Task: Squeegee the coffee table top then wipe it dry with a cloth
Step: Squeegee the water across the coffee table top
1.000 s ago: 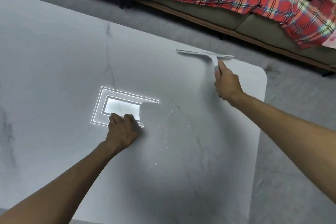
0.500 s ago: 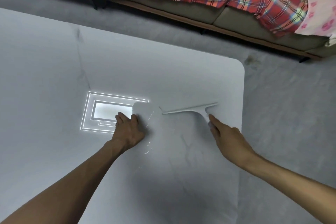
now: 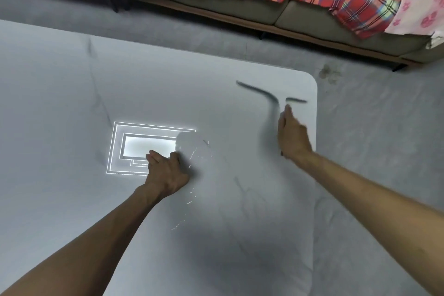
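Fingers of the right hand [image 3: 292, 134] curl round the handle of a grey, motion-blurred T-shaped squeegee [image 3: 257, 91], its blade just inside the rounded corner of the pale grey marble-look coffee table [image 3: 144, 91]. Well away from that corner, the left hand [image 3: 165, 170] rests on the top, fingers curled under, nothing visible in them, with glinting water droplets [image 3: 199, 154] beside it.

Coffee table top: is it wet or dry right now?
Partly wet: droplets glint on the coffee table top beside the left hand. Elsewhere, cannot tell.
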The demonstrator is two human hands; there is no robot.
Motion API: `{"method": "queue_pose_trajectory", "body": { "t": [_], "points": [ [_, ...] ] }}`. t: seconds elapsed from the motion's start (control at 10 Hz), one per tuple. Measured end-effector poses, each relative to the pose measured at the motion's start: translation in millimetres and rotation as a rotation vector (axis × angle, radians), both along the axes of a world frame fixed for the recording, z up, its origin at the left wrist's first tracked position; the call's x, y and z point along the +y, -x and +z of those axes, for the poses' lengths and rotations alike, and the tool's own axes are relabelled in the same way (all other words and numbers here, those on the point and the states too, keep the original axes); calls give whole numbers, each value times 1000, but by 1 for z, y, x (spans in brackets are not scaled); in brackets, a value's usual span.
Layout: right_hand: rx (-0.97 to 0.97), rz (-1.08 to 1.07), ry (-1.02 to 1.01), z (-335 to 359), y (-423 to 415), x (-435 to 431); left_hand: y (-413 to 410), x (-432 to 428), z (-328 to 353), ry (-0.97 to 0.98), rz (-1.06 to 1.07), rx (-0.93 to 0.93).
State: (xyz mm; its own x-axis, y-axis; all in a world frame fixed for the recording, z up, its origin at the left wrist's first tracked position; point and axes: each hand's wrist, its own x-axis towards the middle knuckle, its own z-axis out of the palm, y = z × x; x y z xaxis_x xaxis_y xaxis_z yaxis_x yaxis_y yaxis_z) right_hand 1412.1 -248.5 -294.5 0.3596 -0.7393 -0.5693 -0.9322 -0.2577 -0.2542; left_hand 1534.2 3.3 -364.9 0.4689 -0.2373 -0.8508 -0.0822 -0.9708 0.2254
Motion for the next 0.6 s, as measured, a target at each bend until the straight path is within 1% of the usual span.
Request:
{"method": "queue_pose_trajectory", "body": {
  "t": [0.1,0.2,0.3,0.4,0.5,0.6],
  "points": [
    [73,17,-182,17,46,55,0,2,10,-61,119,66],
    [140,4,-278,32,67,72,-1,2,5,28,116,-10],
    [138,36,-179,43,65,50,0,3,4,-8,96,2],
    [44,24,5,40,41,12,1,3,0,-29,83,-25],
    [-52,-180,87,21,-6,-48,4,7,-2,101,135,-22],
    [-82,-390,32,10,-24,-71,5,10,-8,41,-53,-87]
  ]
}}
